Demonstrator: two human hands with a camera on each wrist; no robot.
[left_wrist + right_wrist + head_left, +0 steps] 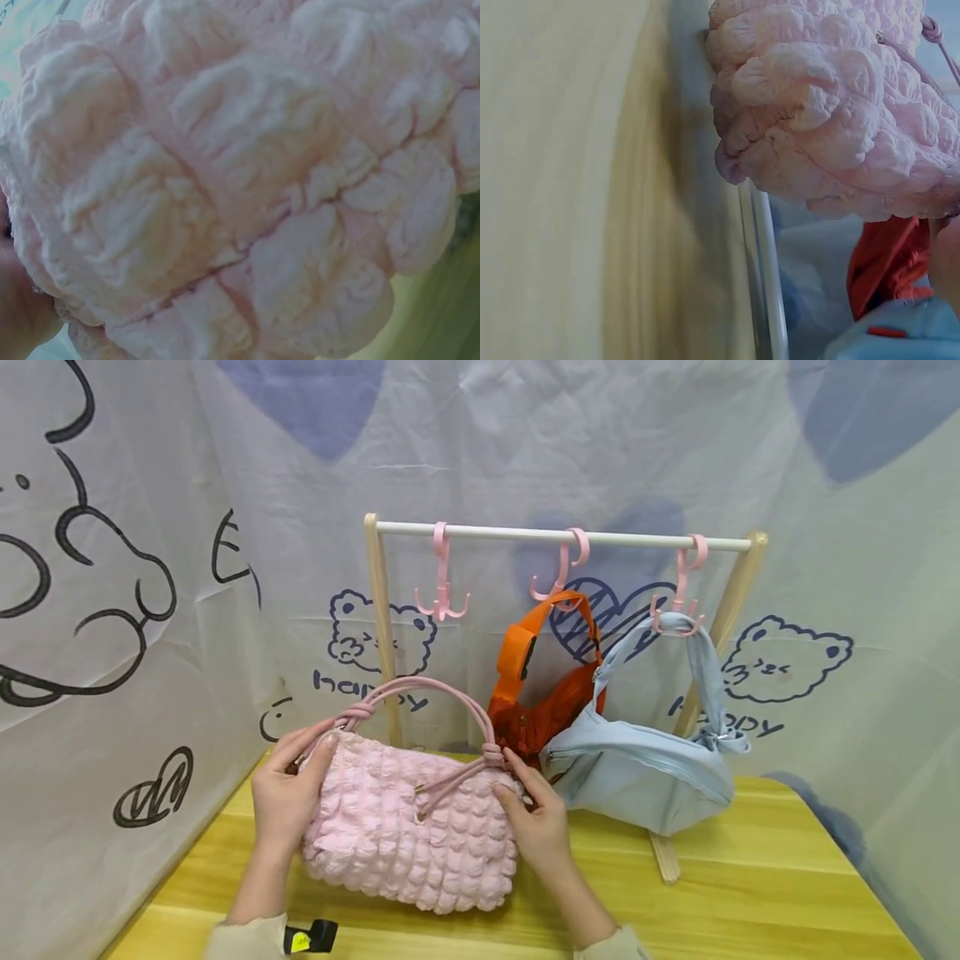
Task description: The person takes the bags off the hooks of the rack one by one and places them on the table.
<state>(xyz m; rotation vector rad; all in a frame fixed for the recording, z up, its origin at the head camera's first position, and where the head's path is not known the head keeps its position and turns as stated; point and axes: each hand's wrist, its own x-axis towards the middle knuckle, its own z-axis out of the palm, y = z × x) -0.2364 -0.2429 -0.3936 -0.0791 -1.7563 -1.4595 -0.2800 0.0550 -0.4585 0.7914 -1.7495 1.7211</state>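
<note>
At lower centre, our 2 hands (288, 793) (542, 822) gripped the pink bag (390, 843) by soft ends that risked slipping if we slackened.

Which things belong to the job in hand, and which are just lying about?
In the job:
puffy pink fabric handbag, held in left hand and right hand
likely the white-barred wooden rack and its bare pink plastic hook

Apparently just about:
orange fabric bag, pale blue fabric bag, both hung on the rack
</note>
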